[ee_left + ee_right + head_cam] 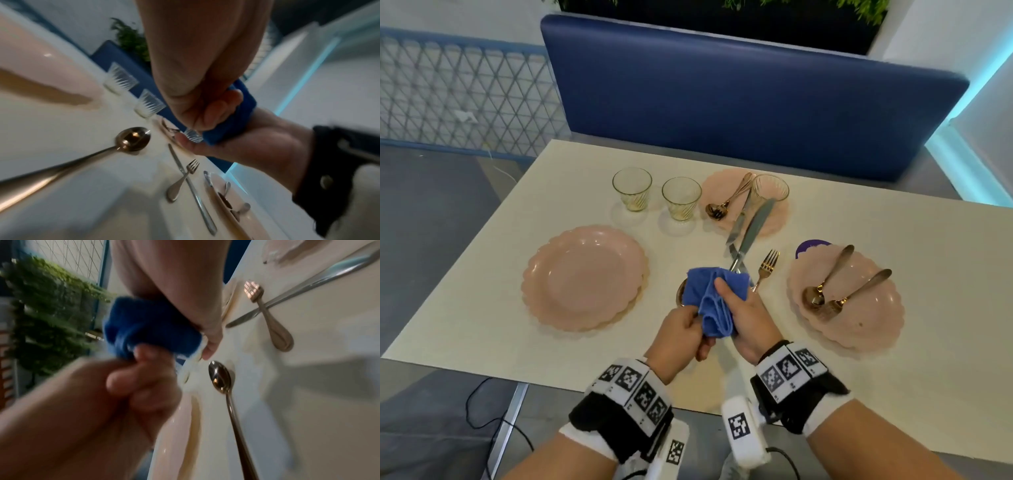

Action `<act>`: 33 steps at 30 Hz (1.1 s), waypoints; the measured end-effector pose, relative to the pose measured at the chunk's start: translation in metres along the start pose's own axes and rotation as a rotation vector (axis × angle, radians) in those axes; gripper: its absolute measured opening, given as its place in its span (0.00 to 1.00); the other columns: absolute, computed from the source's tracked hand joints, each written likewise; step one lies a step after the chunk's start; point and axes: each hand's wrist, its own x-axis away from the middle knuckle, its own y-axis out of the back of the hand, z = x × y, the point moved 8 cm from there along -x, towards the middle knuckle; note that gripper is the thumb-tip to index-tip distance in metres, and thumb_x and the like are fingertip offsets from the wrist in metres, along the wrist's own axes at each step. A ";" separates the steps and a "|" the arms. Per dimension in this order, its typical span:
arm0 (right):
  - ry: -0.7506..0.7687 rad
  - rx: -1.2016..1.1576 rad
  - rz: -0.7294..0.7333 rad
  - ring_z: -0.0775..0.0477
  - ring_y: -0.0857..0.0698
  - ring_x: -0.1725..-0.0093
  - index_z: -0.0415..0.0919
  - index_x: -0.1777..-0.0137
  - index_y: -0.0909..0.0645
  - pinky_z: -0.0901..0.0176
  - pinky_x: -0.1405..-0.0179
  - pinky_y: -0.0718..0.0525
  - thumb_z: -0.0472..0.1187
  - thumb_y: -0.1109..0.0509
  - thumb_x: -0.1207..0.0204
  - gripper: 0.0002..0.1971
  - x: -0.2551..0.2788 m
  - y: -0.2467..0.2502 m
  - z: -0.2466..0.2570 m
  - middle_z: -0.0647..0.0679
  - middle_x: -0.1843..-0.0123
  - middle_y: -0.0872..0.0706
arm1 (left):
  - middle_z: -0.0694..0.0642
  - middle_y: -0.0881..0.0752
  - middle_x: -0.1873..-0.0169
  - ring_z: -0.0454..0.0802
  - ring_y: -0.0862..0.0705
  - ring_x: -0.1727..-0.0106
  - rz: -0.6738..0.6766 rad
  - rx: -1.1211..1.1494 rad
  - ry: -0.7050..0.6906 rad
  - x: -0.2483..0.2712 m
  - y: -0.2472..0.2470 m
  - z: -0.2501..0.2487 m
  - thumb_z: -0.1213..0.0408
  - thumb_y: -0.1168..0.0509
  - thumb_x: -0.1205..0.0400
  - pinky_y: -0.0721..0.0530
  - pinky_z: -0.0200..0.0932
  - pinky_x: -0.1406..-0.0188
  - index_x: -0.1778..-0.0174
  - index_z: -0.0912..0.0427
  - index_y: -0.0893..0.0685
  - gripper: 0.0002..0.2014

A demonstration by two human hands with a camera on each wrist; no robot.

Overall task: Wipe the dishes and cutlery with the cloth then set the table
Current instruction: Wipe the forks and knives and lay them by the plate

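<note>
The blue cloth (714, 296) is being held bunched up above the near middle of the table (482, 308), with both hands closing on it: the right hand (744, 322) is wrapping its fingers round the cloth's right side with the thumb lying across the top, and the left hand (681, 330) is pinching the cloth's lower hanging folds. Directly under the cloth a gold spoon (221, 378) is lying on the table, its bowl showing just past the cloth's left edge in the head view; whether either hand is touching it cannot be told. A silver knife (751, 229) is sticking out from beyond the cloth and pointing toward the far plate (774, 219), where another knife, a gold spoon and a glass (770, 190) are sitting. A gold fork (765, 269) is lying just right of the cloth. To the right a pink scalloped plate (866, 322) is carrying two spoons (835, 284), and to the left a large pink plate (583, 277) is sitting bare. Two more glasses (657, 195) are standing side by side beyond the left plate. A blue upholstered bench (739, 102) is running along the far side of the table.
</note>
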 end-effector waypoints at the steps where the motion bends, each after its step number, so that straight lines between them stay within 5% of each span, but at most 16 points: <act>1: 0.003 0.034 0.004 0.46 0.11 0.51 0.44 0.46 0.18 0.50 0.46 0.12 0.41 0.34 0.20 0.07 0.001 0.000 0.000 0.45 0.52 0.10 | 0.58 0.18 0.72 0.44 0.23 0.80 0.008 0.011 0.024 -0.002 0.007 0.001 0.73 0.44 0.17 0.25 0.34 0.78 0.62 0.64 0.21 0.10; 2: 0.008 0.079 0.015 0.45 0.11 0.51 0.45 0.47 0.18 0.50 0.46 0.13 0.41 0.34 0.20 0.06 0.002 0.002 0.001 0.44 0.52 0.10 | 0.58 0.15 0.67 0.44 0.19 0.76 0.025 0.018 0.068 -0.005 0.014 0.002 0.71 0.40 0.17 0.22 0.35 0.75 0.55 0.64 0.20 0.04; 4: 0.020 0.165 0.062 0.46 0.12 0.54 0.44 0.48 0.19 0.54 0.50 0.13 0.41 0.33 0.21 0.04 0.005 0.001 0.004 0.44 0.54 0.12 | 0.53 0.15 0.49 0.47 0.14 0.56 0.010 0.009 0.143 -0.013 0.035 0.003 0.70 0.36 0.20 0.17 0.41 0.60 0.39 0.59 0.24 0.13; 7: 0.028 0.298 0.159 0.50 0.13 0.55 0.45 0.49 0.19 0.58 0.51 0.14 0.42 0.33 0.21 0.04 0.012 -0.010 0.003 0.45 0.55 0.13 | 0.50 0.20 0.37 0.51 0.21 0.37 0.060 0.152 0.114 -0.023 0.039 -0.014 0.68 0.41 0.17 0.22 0.49 0.39 0.29 0.53 0.26 0.20; 10: 0.039 0.441 0.203 0.45 0.13 0.51 0.48 0.51 0.19 0.51 0.43 0.16 0.42 0.32 0.21 0.02 0.014 -0.023 -0.002 0.41 0.52 0.12 | 0.58 0.13 0.48 0.50 0.16 0.47 0.088 0.379 0.131 -0.024 0.024 -0.015 0.65 0.45 0.15 0.19 0.43 0.44 0.44 0.61 0.16 0.13; 13: 0.016 0.507 0.235 0.46 0.13 0.53 0.45 0.53 0.19 0.50 0.42 0.16 0.41 0.30 0.22 0.01 0.018 -0.031 -0.010 0.40 0.53 0.12 | 0.58 0.12 0.59 0.48 0.16 0.58 -0.029 0.326 0.101 -0.026 0.028 -0.007 0.65 0.46 0.13 0.17 0.37 0.57 0.58 0.62 0.16 0.15; 15: -0.048 0.558 0.317 0.50 0.14 0.56 0.42 0.52 0.19 0.55 0.46 0.16 0.42 0.29 0.23 0.04 0.024 -0.034 -0.019 0.45 0.56 0.13 | 0.56 0.14 0.64 0.46 0.17 0.62 -0.114 0.351 0.112 -0.026 0.038 -0.002 0.66 0.47 0.13 0.19 0.37 0.64 0.60 0.61 0.18 0.15; 19: -0.177 0.751 0.520 0.55 0.15 0.59 0.48 0.54 0.21 0.62 0.50 0.19 0.46 0.30 0.24 0.04 0.044 -0.022 -0.042 0.52 0.59 0.14 | 0.55 0.22 0.60 0.47 0.27 0.61 -0.256 0.351 0.150 -0.031 0.088 0.012 0.63 0.51 0.12 0.26 0.41 0.60 0.58 0.58 0.24 0.13; 23: -0.217 0.465 0.166 0.46 0.13 0.55 0.41 0.49 0.19 0.53 0.47 0.16 0.45 0.31 0.23 0.09 0.031 0.031 -0.022 0.45 0.55 0.12 | 0.53 0.22 0.54 0.48 0.24 0.53 -0.201 -0.169 0.172 -0.031 0.098 0.036 0.61 0.51 0.12 0.25 0.40 0.54 0.52 0.60 0.21 0.14; 26: -0.144 0.340 0.031 0.46 0.14 0.56 0.41 0.49 0.18 0.57 0.55 0.16 0.43 0.31 0.23 0.07 0.024 0.050 -0.002 0.43 0.56 0.12 | 0.56 0.17 0.51 0.49 0.21 0.53 -0.262 -0.447 0.176 -0.030 0.087 0.062 0.62 0.48 0.13 0.25 0.42 0.51 0.51 0.61 0.19 0.13; 33: -0.073 0.177 -0.128 0.48 0.13 0.55 0.40 0.42 0.20 0.58 0.58 0.17 0.45 0.33 0.22 0.12 0.021 0.083 0.021 0.45 0.53 0.12 | 0.59 0.17 0.57 0.53 0.19 0.57 -0.350 -0.519 0.197 -0.025 0.074 0.080 0.66 0.46 0.14 0.26 0.42 0.61 0.48 0.65 0.24 0.07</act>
